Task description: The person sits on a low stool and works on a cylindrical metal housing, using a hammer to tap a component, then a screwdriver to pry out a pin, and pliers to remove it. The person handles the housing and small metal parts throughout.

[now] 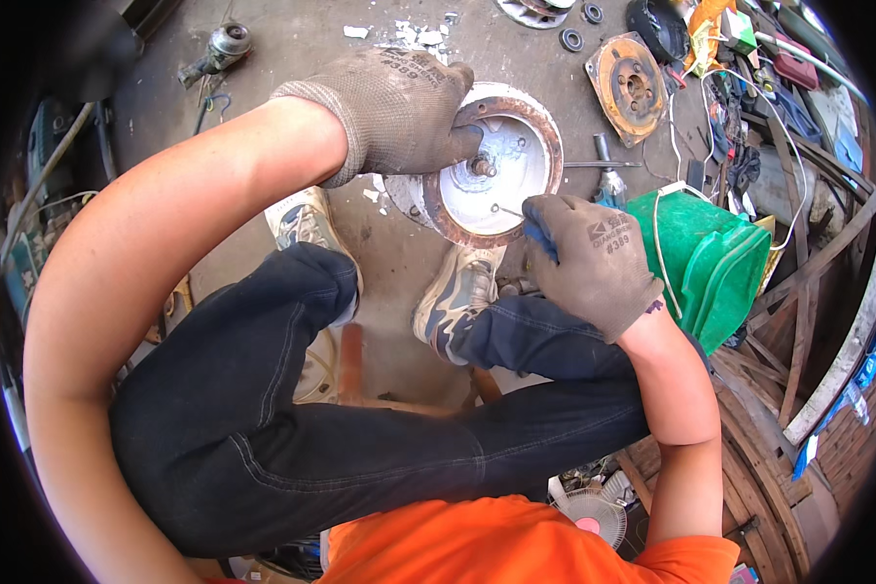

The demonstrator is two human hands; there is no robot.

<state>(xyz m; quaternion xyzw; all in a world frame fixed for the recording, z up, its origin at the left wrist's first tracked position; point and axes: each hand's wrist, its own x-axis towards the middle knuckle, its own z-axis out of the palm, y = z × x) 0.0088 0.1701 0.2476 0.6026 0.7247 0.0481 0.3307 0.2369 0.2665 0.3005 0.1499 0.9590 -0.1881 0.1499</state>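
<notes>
My left hand (409, 117), in a grey-brown work glove, grips the upper left of a round metal housing (521, 180) with a rusty rim and a pale inside, its thumb over the rim near a central shaft stub (484, 167). My right hand (584, 263), in a matching glove, is closed at the housing's lower right round a thin metal tool (506, 209), whose tip reaches inside the housing; the handle is hidden by the glove. The housing sits on the floor just beyond my shoes (457, 302), over another pale metal part.
A square rusty plate (625, 88), bearings (571, 40), a metal tool (608, 180) and a green bucket (711, 263) lie to the right, among cables and boards (808, 282). A metal fitting (219, 54) lies upper left. White flakes (428, 37) are scattered on the floor (302, 49).
</notes>
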